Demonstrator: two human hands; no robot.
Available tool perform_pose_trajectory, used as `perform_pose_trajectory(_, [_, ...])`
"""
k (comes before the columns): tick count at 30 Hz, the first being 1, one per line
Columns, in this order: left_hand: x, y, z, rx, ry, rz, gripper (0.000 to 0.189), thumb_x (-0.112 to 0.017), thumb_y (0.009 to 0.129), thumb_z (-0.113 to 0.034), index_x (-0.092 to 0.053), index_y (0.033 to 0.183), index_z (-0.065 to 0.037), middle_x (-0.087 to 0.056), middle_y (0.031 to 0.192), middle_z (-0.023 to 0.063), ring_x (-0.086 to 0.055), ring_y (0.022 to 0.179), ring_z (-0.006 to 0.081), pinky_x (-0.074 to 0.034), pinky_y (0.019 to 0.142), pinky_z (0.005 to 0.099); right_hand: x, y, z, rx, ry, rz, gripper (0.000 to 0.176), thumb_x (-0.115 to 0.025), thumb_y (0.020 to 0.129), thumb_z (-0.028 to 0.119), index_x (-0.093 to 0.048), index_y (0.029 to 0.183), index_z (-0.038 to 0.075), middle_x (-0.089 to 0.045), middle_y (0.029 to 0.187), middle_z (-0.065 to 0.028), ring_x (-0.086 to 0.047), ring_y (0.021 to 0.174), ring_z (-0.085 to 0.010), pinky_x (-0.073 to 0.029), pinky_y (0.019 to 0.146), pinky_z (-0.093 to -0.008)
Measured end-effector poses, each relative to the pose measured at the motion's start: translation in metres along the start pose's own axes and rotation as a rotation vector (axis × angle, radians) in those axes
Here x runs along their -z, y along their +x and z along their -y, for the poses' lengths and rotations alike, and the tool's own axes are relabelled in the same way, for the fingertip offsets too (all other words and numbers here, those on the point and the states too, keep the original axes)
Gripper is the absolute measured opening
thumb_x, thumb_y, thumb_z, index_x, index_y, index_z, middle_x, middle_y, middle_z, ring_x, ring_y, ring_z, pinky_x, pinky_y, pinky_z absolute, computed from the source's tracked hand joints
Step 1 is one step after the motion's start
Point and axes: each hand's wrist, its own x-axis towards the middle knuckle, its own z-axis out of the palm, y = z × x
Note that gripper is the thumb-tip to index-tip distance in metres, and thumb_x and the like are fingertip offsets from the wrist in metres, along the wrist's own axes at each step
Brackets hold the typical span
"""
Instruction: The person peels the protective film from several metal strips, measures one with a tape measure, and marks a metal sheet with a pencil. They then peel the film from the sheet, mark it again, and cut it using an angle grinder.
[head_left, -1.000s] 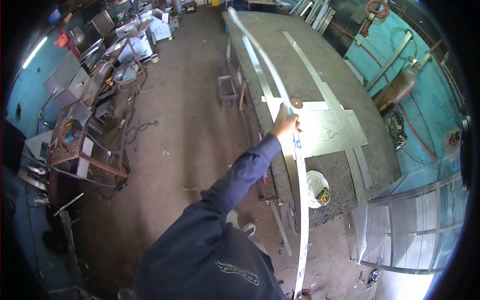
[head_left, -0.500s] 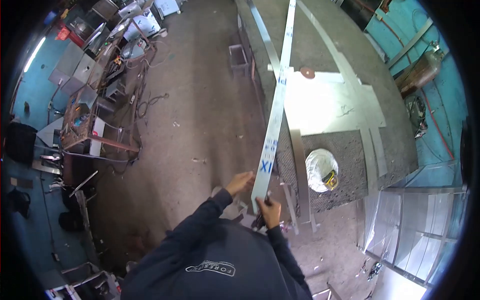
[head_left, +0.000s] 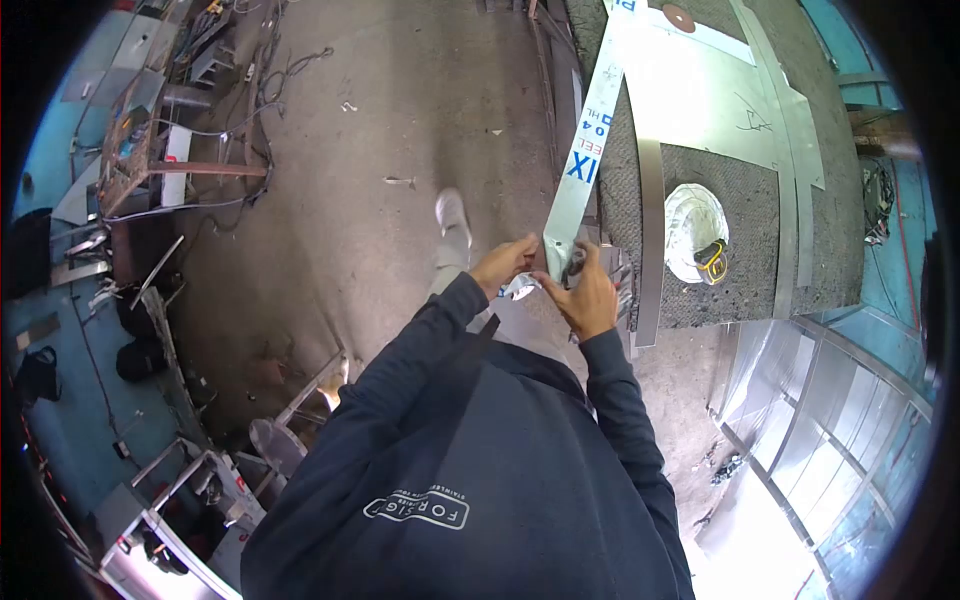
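A long metal strip (head_left: 568,210) with blue-printed protective film runs from the workbench toward my body. At its near end the film looks loosened, and a crumpled flap of film (head_left: 519,288) hangs between my hands. My left hand (head_left: 503,266) is closed, its fingertips pinched at this flap, left of the strip. My right hand (head_left: 588,295) curls around the strip's end from the right, with its thumb by the flap. Something small and dark shows inside the right fingers; I cannot make out what it is.
To the right, the workbench (head_left: 740,200) carries a bright metal sheet (head_left: 690,110), a round white container (head_left: 690,215) and a yellow-black tape measure (head_left: 711,262). A brown disc (head_left: 678,18) lies farther back. Metal frames (head_left: 820,430) stand at lower right, a cluttered rack (head_left: 130,170) at left.
The view has tipped down and closer to the strip's near end. My left hand has come in to the strip's end, where a loose film flap now shows. My right hand grips higher around it.
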Motion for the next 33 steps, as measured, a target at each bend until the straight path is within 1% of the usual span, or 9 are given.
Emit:
perform_pose_trajectory(7, [0.015, 0.016, 0.005, 0.037, -0.101, 0.203, 0.072, -0.040, 0.097, -0.057, -0.047, 0.133, 0.005, -0.059, 0.124, 0.0127, -0.058, 0.109, 0.0208, -0.044, 0.095, 0.0330, 0.003, 0.007, -0.006, -0.096, -0.098, 0.245, 0.067, -0.080, 0.072, 0.034, -0.047, 0.126, 0.013, -0.069, 0.080, -0.0166, -0.067, 0.072, -0.0384, -0.051, 0.062, -0.0457])
perform_pose_trajectory(11, [0.001, 0.008, -0.023, 0.055, -0.101, 0.287, 0.055, -0.052, 0.097, -0.041, -0.047, 0.132, 0.001, -0.060, 0.123, 0.0120, -0.061, 0.106, 0.0199, -0.049, 0.093, 0.0344, 0.015, 0.024, -0.018, 0.009, -0.221, 0.364, 0.056, -0.077, 0.074, 0.028, -0.052, 0.124, 0.017, -0.069, 0.079, -0.0131, -0.067, 0.073, -0.0353, -0.051, 0.062, -0.0456])
perform_pose_trajectory(14, [-0.002, 0.011, -0.027, -0.007, -0.032, 0.319, 0.044, -0.060, 0.094, -0.024, -0.049, 0.130, -0.001, -0.061, 0.120, 0.0102, -0.063, 0.105, 0.0191, -0.052, 0.092, 0.0348, 0.020, 0.034, -0.017, 0.088, -0.071, 0.366, 0.031, -0.065, 0.083, 0.016, -0.062, 0.114, 0.009, -0.069, 0.078, -0.0129, -0.067, 0.069, -0.0275, -0.051, 0.062, -0.0386])
perform_pose_trajectory(18, [-0.006, 0.022, -0.028, 0.086, 0.002, 0.265, 0.040, -0.062, 0.091, -0.010, -0.050, 0.128, -0.001, -0.063, 0.115, 0.0082, -0.064, 0.101, 0.0190, -0.053, 0.092, 0.0358, 0.040, 0.064, -0.009, -0.258, 0.567, 0.529, 0.025, -0.052, 0.092, 0.010, -0.067, 0.109, 0.000, -0.060, 0.074, -0.0010, -0.048, 0.063, -0.0072, -0.041, 0.057, -0.0232])
perform_pose_trajectory(21, [-0.010, 0.027, -0.016, 0.061, -0.013, 0.240, 0.035, -0.058, 0.094, -0.009, -0.051, 0.127, 0.000, -0.065, 0.110, 0.0088, -0.065, 0.099, 0.0201, -0.054, 0.088, 0.0352, 0.067, 0.104, -0.003, -0.222, 0.621, 0.501, 0.027, -0.050, 0.096, 0.015, -0.067, 0.111, 0.001, -0.063, 0.083, -0.0008, -0.051, 0.073, -0.0073, -0.042, 0.069, -0.0245])
perform_pose_trajectory(24, [-0.011, 0.031, -0.009, 0.012, -0.069, 0.321, 0.032, -0.055, 0.095, -0.009, -0.051, 0.125, 0.000, -0.066, 0.105, 0.0094, -0.066, 0.097, 0.0215, -0.055, 0.086, 0.0358, 0.148, 0.173, 0.004, -0.296, 0.493, 0.322, 0.035, -0.054, 0.094, 0.030, -0.066, 0.115, 0.005, -0.061, 0.089, -0.0006, -0.052, 0.082, -0.0083, -0.042, 0.074, -0.0241])
perform_pose_trajectory(25, [-0.008, 0.035, -0.003, 0.000, -0.053, 0.291, 0.030, -0.054, 0.095, -0.008, -0.051, 0.124, 0.001, -0.067, 0.105, 0.0104, -0.067, 0.095, 0.0223, -0.054, 0.086, 0.0362, 0.183, 0.193, 0.024, 0.033, 0.398, 0.202, 0.039, -0.055, 0.093, 0.032, -0.063, 0.121, 0.006, -0.060, 0.095, -0.0008, -0.051, 0.083, -0.0082, -0.041, 0.074, -0.0232])
perform_pose_trajectory(26, [-0.005, 0.038, 0.001, -0.013, -0.034, 0.263, 0.028, -0.053, 0.096, -0.007, -0.052, 0.123, 0.002, -0.067, 0.105, 0.0114, -0.067, 0.094, 0.0231, -0.054, 0.086, 0.0366, 0.226, 0.225, 0.014, -0.186, 0.482, 0.044, 0.046, -0.055, 0.092, 0.031, -0.056, 0.130, 0.005, -0.060, 0.107, -0.0045, -0.055, 0.094, -0.0122, -0.043, 0.083, -0.0252])
perform_pose_trajectory(33, [-0.009, 0.039, 0.002, -0.044, -0.001, 0.252, 0.027, -0.050, 0.097, -0.005, -0.051, 0.122, 0.004, -0.066, 0.112, 0.0172, -0.067, 0.097, 0.0268, -0.053, 0.089, 0.0392, 0.468, 0.214, 0.181, 0.443, 0.027, -0.624, 0.035, -0.059, 0.091, 0.032, -0.059, 0.114, 0.006, -0.060, 0.095, -0.0027, -0.056, 0.084, -0.0103, -0.044, 0.073, -0.0248])
